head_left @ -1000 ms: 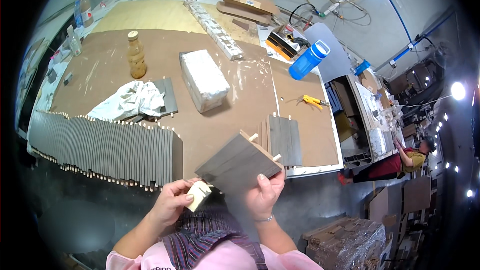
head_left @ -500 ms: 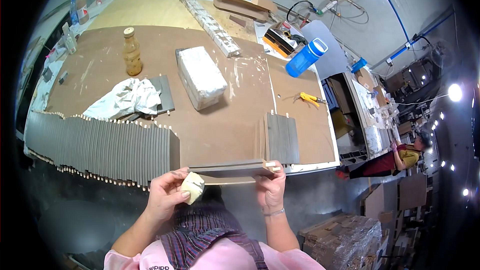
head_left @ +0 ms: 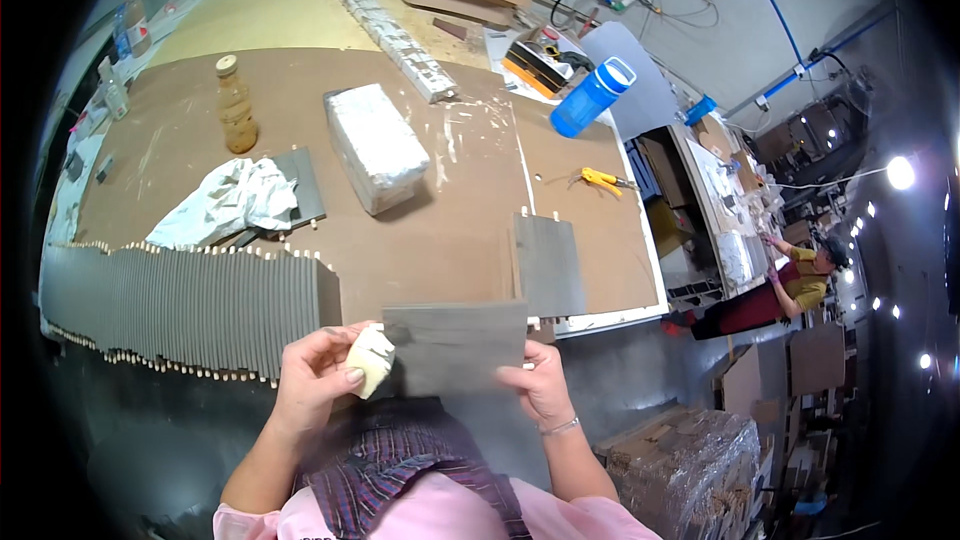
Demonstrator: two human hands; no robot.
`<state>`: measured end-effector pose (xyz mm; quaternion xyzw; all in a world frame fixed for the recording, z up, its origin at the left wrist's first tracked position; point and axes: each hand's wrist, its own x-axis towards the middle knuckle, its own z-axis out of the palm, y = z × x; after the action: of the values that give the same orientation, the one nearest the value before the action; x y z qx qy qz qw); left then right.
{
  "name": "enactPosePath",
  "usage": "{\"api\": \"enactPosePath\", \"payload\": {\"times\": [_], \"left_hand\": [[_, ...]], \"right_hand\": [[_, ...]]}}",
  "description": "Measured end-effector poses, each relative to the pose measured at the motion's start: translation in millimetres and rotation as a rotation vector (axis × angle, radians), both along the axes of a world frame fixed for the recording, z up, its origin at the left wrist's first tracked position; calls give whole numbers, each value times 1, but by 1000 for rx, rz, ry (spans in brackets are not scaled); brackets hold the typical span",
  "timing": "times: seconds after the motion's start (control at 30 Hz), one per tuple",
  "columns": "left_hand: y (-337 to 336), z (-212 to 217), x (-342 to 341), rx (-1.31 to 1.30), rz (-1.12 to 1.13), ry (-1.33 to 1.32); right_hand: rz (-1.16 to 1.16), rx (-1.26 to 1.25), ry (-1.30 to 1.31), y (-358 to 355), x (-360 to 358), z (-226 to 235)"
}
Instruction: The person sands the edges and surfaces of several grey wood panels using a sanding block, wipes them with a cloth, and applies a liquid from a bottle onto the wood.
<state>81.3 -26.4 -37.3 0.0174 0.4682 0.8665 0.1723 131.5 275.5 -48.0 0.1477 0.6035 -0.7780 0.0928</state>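
Pinching edges suits the light-looking, probably stiff board [head_left: 455,345]; right grip [head_left: 543,387] holds its right end, left grip [head_left: 318,368] a pad [head_left: 373,362] beside it.

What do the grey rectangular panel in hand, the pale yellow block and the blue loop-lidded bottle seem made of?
Grey rectangular panel: probably wood or wood-look board, matte; faint streaks resemble grain.
Pale yellow block: perhaps foam or sponge, matte, judging by its ragged surface.
Blue loop-lidded bottle: likely translucent plastic, glossy, as bright highlights suggest.
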Motion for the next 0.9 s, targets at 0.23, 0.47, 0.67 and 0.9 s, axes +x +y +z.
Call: {"api": "enactPosePath", "payload": {"times": [0.23, 0.47, 0.67, 0.9], "left_hand": [[-5, -2, -4, -73, 63, 59], [3, -12, 8, -3, -2, -36], [-2, -12, 13, 59, -27, -76], [-13, -21, 18, 68, 8, -68]], "right_hand": [[-612, -419, 33, 5, 11, 25], [-696, -449, 66, 13, -39, 30], [-699, -424, 46, 17, -59, 17], [-477, -420, -157, 28, -40, 19]]}}
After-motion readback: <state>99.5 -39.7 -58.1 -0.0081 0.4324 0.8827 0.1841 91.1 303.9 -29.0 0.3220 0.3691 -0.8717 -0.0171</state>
